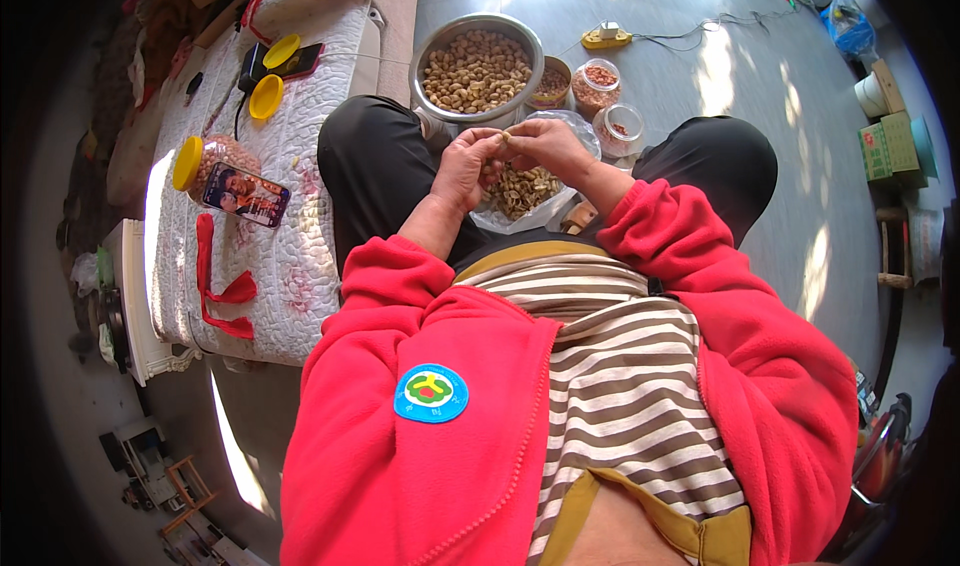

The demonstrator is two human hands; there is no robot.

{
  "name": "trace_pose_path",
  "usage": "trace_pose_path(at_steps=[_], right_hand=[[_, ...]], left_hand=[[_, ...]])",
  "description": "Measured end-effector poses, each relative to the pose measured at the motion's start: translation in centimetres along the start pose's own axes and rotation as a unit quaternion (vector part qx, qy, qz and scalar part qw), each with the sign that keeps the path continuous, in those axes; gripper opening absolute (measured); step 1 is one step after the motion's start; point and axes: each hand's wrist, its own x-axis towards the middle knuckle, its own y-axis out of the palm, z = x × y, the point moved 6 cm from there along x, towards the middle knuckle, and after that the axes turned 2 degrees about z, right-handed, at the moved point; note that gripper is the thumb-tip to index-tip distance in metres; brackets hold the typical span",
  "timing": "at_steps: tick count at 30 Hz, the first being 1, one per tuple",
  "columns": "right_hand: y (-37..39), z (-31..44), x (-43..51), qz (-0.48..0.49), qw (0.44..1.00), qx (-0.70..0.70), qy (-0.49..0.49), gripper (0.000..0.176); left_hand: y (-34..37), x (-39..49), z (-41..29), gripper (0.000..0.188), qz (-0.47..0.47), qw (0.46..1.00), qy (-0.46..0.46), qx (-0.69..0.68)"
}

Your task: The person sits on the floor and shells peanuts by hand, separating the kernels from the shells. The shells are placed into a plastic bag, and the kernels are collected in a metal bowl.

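My left hand (466,168) and my right hand (553,148) meet over a clear plastic bag (517,219) holding peanut shells (525,191). Between their fingertips is a peanut (506,135), pinched from both sides. Just beyond the hands stands a metal basin (537,56) heaped with unshelled peanuts (478,71). To its right are a round tin (553,101) of shelled peanuts and two clear jars, the farther (592,102) holding reddish kernels and the nearer (611,144) also with kernels inside.
On the quilted bed (300,266) at left lie a yellow-lidded jar (225,152) of kernels with a phone (246,195) leaning on it, yellow lids (266,97) and a red ribbon (210,281). A yellow power strip (606,39) with cables lies on the floor. Boxes (891,148) stand at right.
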Motion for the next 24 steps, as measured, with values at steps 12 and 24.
trace_pose_path(at_steps=[12,24], right_hand=[[0.1,-0.4,0.5,0.003,0.999,-0.043,-0.032,0.025],[0.1,0.5,0.3,-0.046,0.978,-0.175,-0.099,0.021]], left_hand=[[-0.4,-0.1,0.3,0.010,-0.011,1.000,-0.012,-0.018],[0.0,-0.3,0.8,0.016,0.005,0.997,-0.069,-0.024]])
